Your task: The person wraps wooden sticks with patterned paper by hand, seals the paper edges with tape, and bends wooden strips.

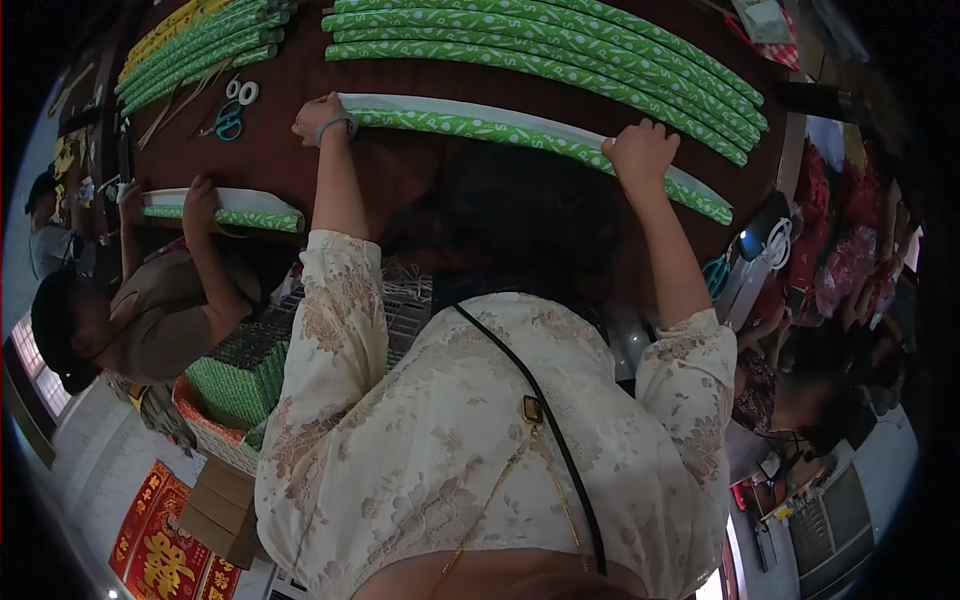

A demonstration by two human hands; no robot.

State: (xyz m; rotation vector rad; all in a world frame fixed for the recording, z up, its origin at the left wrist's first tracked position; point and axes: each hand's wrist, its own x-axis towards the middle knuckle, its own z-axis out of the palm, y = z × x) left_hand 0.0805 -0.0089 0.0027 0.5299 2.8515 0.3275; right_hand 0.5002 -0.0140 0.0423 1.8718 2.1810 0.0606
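A long roll of green patterned paper (520, 135) with a white strip along its far side lies across the dark brown table (420, 170) in front of me. My left hand (320, 118), with a band on its wrist, presses on the roll's left end, fingers curled over it. My right hand (640, 150) grips the same roll further right. Both arms reach out from my lace sleeves.
Several finished green rolls (560, 45) lie at the table's far side, with more green and yellow ones (195, 45) at far left. Teal scissors (232, 112) lie between them. A co-worker's hands (200, 200) hold another green roll (240, 218). Below sits a basket of short rolls (235, 385).
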